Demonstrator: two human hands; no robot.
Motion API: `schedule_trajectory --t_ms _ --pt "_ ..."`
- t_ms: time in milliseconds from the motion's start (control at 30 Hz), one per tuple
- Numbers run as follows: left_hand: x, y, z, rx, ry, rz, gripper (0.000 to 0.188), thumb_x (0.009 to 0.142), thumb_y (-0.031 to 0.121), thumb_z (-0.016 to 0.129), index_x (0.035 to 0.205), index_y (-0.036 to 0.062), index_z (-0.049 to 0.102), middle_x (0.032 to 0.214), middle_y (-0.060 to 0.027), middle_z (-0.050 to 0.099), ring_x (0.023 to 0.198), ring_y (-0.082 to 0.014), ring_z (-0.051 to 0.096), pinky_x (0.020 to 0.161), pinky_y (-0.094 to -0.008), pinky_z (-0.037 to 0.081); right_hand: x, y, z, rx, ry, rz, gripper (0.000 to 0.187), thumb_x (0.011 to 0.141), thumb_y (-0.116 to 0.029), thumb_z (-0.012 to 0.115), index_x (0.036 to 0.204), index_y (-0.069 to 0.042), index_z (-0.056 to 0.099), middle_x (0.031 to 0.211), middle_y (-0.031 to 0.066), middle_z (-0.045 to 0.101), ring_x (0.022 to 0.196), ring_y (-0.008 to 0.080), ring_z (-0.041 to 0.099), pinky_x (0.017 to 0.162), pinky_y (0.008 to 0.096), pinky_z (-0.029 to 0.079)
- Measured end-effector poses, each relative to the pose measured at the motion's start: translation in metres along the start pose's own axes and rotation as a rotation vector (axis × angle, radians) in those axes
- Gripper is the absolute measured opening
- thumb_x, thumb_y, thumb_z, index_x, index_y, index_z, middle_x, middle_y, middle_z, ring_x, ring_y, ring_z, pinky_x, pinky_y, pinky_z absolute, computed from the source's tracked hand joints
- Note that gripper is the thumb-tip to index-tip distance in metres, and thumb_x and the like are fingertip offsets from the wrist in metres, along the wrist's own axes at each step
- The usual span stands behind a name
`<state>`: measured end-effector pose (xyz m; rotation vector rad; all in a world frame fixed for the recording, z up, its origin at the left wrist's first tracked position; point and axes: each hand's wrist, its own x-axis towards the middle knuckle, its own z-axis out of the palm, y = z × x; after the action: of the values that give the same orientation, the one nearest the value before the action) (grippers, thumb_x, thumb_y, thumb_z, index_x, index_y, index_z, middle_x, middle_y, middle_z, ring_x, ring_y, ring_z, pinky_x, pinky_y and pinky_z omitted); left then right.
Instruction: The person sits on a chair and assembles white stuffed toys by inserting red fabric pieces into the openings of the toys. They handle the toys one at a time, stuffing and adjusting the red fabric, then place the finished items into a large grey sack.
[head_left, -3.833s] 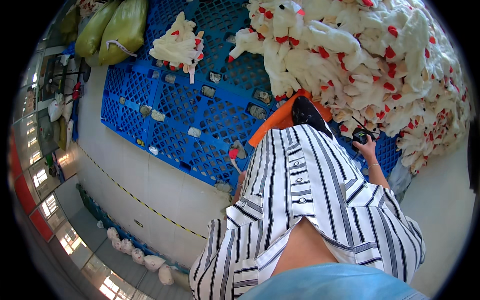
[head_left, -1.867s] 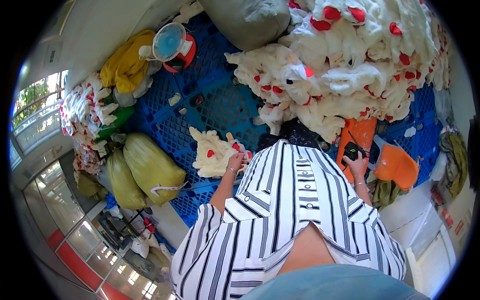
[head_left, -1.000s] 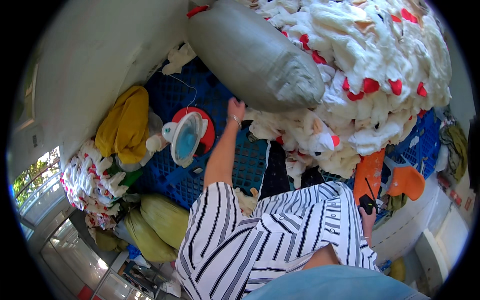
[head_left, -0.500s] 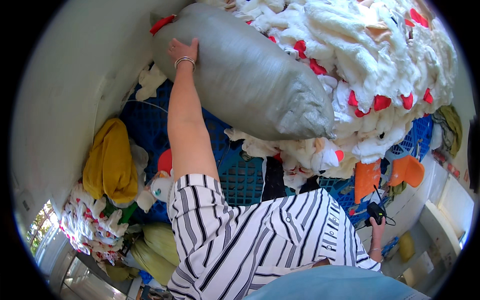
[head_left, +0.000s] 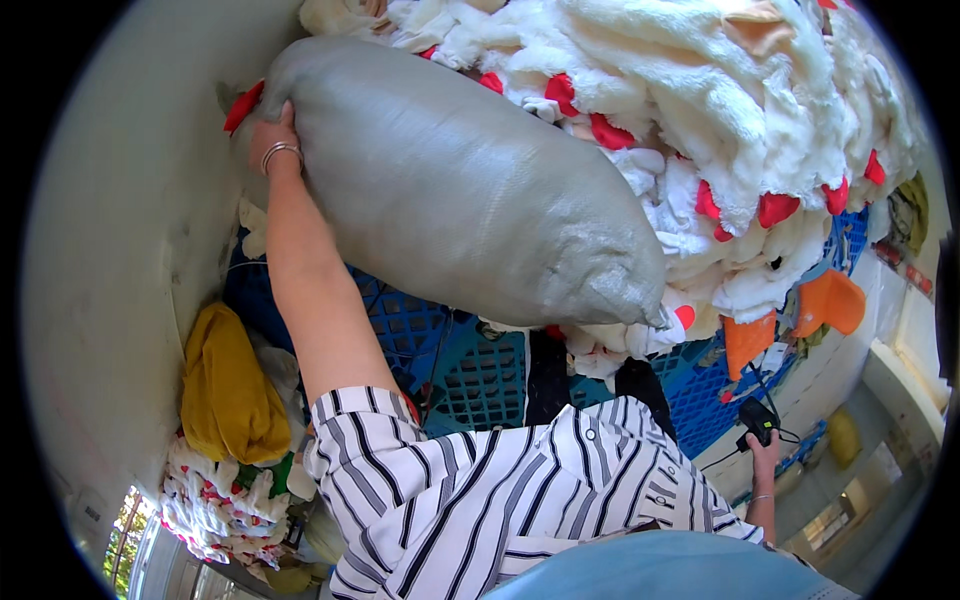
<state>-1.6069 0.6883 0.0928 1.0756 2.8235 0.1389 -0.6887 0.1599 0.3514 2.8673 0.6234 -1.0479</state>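
A big, full grey woven sack (head_left: 450,190) lies slantwise at the upper middle, against a heap of white plush pieces (head_left: 680,75). My left hand (head_left: 272,138) is at the sack's left end, its thumb on the sack and its other fingers mostly hidden round the edge. Just beyond it, a red piece (head_left: 244,108) sticks out from that end. Low on the right, well apart from the sack, my right hand (head_left: 766,455) is closed on a black handheld device (head_left: 757,420) with a dark cable. What kind of device it is, I cannot make out.
Blue and teal slatted plastic pallets (head_left: 480,375) cover the floor before me. A mustard cloth bundle (head_left: 230,390) and a pile of white and red pieces (head_left: 225,500) lie by the pale left wall (head_left: 130,250). Orange plastic pieces (head_left: 830,302) stand right of the heap.
My left hand has moved left, from lying spread on the sack to its end. The sack sits further left and lower in view. The right hand keeps the black device.
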Motion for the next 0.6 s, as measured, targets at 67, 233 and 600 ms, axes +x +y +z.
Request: schedule_trajectory --t_ms 67,233,600 --pt "-0.006 -0.005 0.007 -0.122 0.017 0.074 0.085 0.076 0.072 0.063 0.12 -0.0009 0.064 0.119 -0.0221 0.065 0.11 -0.0388 0.063 0.097 -0.0441 0.047 0.007 0.009 0.004 0.024 -0.013 0.005 0.087 0.076 -0.025 0.079 0.144 0.007 0.036 0.133 0.0162 0.053 0.118 0.0219 0.052 0.102 0.0314 0.04" --pt "-0.001 -0.018 0.002 -0.043 -0.002 0.049 0.094 0.071 0.069 0.067 0.122 -0.0095 0.06 0.127 -0.0287 0.058 0.121 -0.0399 0.055 0.103 -0.0438 0.042 0.063 0.054 0.012 0.07 0.002 -0.047 0.081 0.078 -0.025 0.078 0.141 0.007 0.039 0.127 0.0144 0.055 0.114 0.0222 0.053 0.099 0.0317 0.042" --pt "-0.218 0.097 -0.024 -0.244 0.204 0.241 0.055 0.076 0.044 0.068 0.086 -0.0102 0.067 0.088 -0.0314 0.067 0.084 -0.0442 0.065 0.079 -0.0489 0.049 0.205 0.099 -0.014 0.171 -0.098 -0.199 0.078 0.076 -0.008 0.079 0.141 0.005 0.037 0.132 0.0139 0.046 0.117 0.0217 0.052 0.1 0.0333 0.045"
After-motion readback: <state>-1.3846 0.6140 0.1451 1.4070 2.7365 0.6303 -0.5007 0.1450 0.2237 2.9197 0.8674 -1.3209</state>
